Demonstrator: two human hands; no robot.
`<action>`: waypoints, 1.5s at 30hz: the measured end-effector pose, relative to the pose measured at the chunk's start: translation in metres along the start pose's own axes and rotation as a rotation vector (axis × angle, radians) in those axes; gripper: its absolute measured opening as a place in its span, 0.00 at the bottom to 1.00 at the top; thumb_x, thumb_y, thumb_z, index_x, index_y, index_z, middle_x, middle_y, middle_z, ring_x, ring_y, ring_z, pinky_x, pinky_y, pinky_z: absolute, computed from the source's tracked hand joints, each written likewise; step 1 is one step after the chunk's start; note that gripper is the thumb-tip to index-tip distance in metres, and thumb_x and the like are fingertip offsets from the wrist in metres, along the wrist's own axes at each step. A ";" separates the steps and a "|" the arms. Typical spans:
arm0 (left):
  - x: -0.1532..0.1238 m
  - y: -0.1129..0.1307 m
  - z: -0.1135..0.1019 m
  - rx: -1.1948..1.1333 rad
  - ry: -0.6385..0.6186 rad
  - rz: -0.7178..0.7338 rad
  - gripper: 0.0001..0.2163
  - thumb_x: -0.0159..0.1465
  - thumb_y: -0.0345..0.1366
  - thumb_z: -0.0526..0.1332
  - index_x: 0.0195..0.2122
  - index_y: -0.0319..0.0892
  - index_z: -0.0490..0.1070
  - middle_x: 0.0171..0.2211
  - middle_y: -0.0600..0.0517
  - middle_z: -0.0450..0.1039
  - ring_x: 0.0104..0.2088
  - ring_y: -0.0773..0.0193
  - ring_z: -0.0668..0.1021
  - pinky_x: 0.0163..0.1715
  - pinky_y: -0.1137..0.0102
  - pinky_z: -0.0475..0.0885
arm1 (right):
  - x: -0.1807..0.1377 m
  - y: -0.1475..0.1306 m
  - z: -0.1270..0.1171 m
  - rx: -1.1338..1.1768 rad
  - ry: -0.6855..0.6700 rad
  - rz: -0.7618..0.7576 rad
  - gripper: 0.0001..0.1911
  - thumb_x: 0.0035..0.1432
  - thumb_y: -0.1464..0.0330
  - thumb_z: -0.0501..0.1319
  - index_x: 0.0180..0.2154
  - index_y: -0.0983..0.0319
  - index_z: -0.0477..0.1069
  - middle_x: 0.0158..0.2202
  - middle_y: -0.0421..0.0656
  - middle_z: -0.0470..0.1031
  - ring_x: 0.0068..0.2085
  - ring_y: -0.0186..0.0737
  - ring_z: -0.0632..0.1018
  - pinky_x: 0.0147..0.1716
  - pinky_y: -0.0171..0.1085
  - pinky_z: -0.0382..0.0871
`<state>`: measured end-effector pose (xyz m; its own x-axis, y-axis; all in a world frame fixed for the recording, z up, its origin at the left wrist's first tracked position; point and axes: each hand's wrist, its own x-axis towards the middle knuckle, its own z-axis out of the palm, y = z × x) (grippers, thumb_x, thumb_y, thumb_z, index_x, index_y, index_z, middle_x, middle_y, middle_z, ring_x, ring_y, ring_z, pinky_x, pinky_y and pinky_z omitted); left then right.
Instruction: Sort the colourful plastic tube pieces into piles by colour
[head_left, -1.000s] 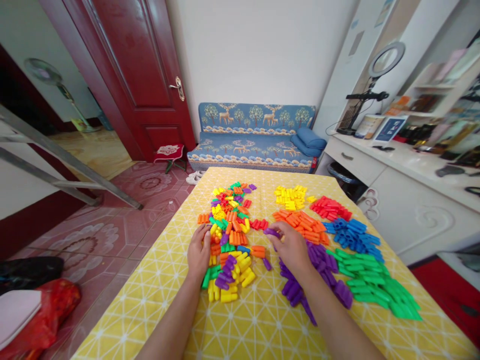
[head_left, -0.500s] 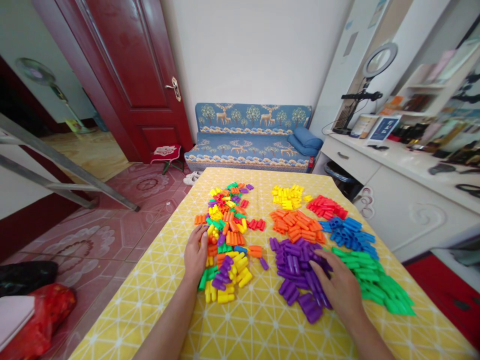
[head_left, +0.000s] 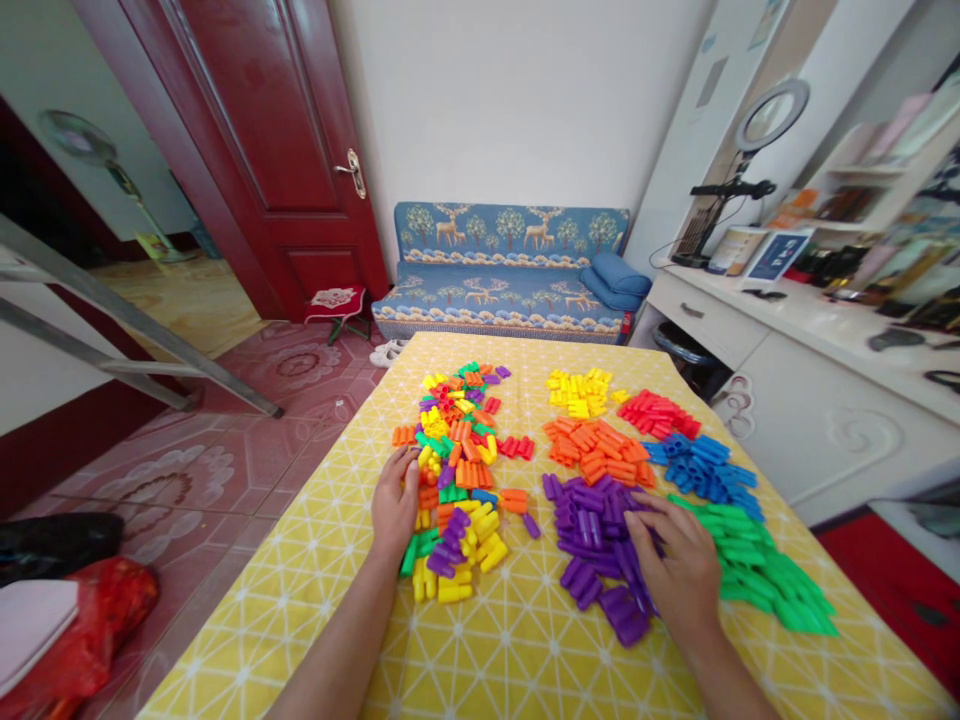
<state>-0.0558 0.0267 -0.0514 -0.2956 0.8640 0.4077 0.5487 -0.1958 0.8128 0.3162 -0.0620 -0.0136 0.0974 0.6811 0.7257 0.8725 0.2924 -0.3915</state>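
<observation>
The purple pile (head_left: 589,525) lies on your side of the table, right of centre: smooth, glossy plastic tubes, some with open round ends, heaped on a yellow cloth (head_left: 480,660) patterned with white lines. Your right hand (head_left: 679,560) bends over its right edge, thumb and fingers slightly parted; you can't tell whether they grip a tube. Your left hand (head_left: 394,505) curls loosely against the left side of the mixed pile (head_left: 474,475), fingertips partly hidden, so its hold can't be told either. A second ago your right hand held a purple piece between the two piles — now it is over the purple one, while your left has stayed put. A pair of tubes mid-pile points away from you; the loose purple tube (head_left: 531,525) slants, its near end to the right.
</observation>
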 end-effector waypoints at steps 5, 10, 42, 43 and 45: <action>0.000 0.000 0.000 -0.002 -0.005 0.003 0.17 0.67 0.43 0.51 0.48 0.43 0.74 0.53 0.46 0.72 0.57 0.55 0.70 0.61 0.56 0.61 | 0.016 -0.048 0.021 0.216 -0.268 -0.056 0.08 0.60 0.69 0.58 0.41 0.57 0.74 0.46 0.44 0.75 0.49 0.42 0.74 0.50 0.43 0.68; 0.000 0.000 0.000 -0.001 -0.004 0.007 0.17 0.67 0.43 0.51 0.48 0.43 0.74 0.53 0.46 0.72 0.57 0.56 0.70 0.61 0.57 0.61 | 0.026 -0.092 0.057 0.187 -0.640 -0.093 0.24 0.55 0.74 0.60 0.55 0.58 0.68 0.59 0.46 0.67 0.59 0.45 0.66 0.59 0.46 0.59; 0.000 0.005 -0.001 -0.027 -0.008 -0.010 0.16 0.66 0.43 0.52 0.47 0.43 0.75 0.54 0.46 0.71 0.56 0.57 0.71 0.61 0.57 0.62 | 0.123 0.066 0.075 0.058 -0.343 0.301 0.14 0.51 0.67 0.59 0.39 0.63 0.76 0.39 0.48 0.80 0.41 0.45 0.80 0.44 0.43 0.72; 0.000 0.005 -0.001 -0.025 -0.009 -0.009 0.17 0.66 0.43 0.52 0.47 0.43 0.75 0.54 0.46 0.71 0.56 0.57 0.71 0.61 0.58 0.62 | 0.123 0.068 0.077 0.071 -0.347 0.308 0.14 0.51 0.67 0.59 0.39 0.64 0.76 0.39 0.48 0.81 0.40 0.44 0.80 0.43 0.42 0.73; 0.000 0.005 -0.001 -0.022 -0.010 -0.010 0.16 0.66 0.43 0.52 0.47 0.43 0.75 0.54 0.46 0.71 0.56 0.57 0.71 0.61 0.58 0.62 | 0.124 0.070 0.080 0.086 -0.348 0.319 0.14 0.52 0.68 0.58 0.40 0.65 0.76 0.38 0.49 0.81 0.38 0.42 0.81 0.42 0.40 0.74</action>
<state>-0.0539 0.0256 -0.0474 -0.2934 0.8702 0.3958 0.5280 -0.1976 0.8259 0.3513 0.0971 0.0039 0.1750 0.9260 0.3344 0.7807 0.0765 -0.6202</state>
